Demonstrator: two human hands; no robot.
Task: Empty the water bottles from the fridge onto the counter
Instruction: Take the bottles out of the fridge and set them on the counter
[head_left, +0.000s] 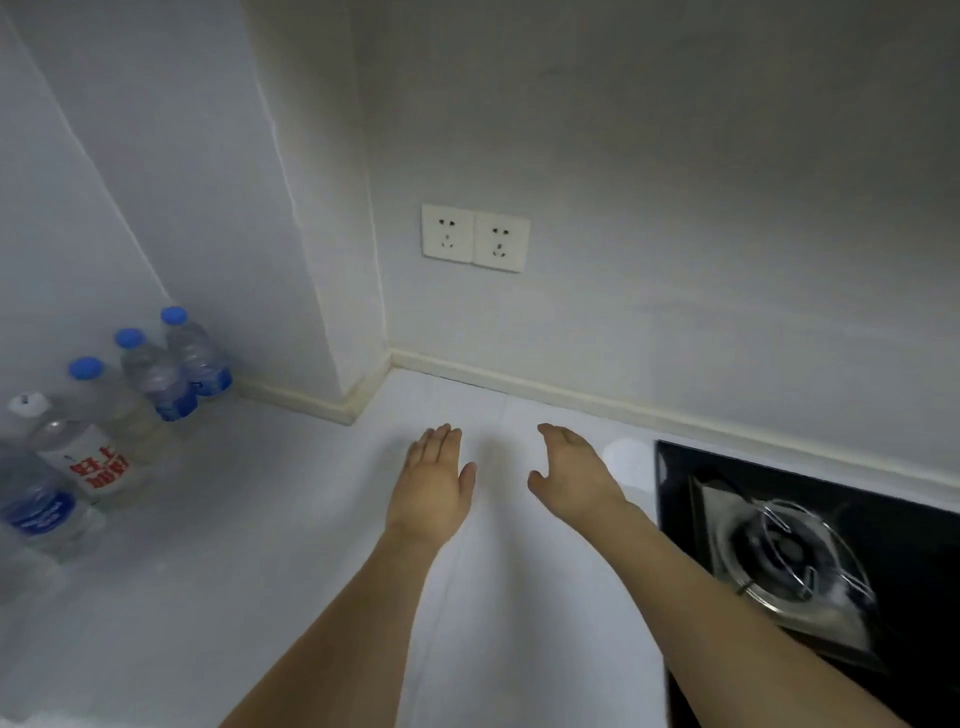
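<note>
Several clear water bottles stand in a row on the white counter (291, 545) at the far left, against the wall. Two have blue caps and blue labels (200, 356) (156, 379); a third blue-capped one (98, 395) stands beside them. A white-capped bottle with a red and white label (85, 457) and a blue-labelled bottle (36, 512) stand nearest the left edge. My left hand (434, 480) and my right hand (571, 470) are stretched out over the middle of the counter, fingers straight, holding nothing. The fridge is out of view.
A black gas hob (810, 545) with a metal burner ring is set into the counter at the right. Two white wall sockets (475, 237) sit above the counter. A wall corner (358, 395) juts out between the bottles and my hands.
</note>
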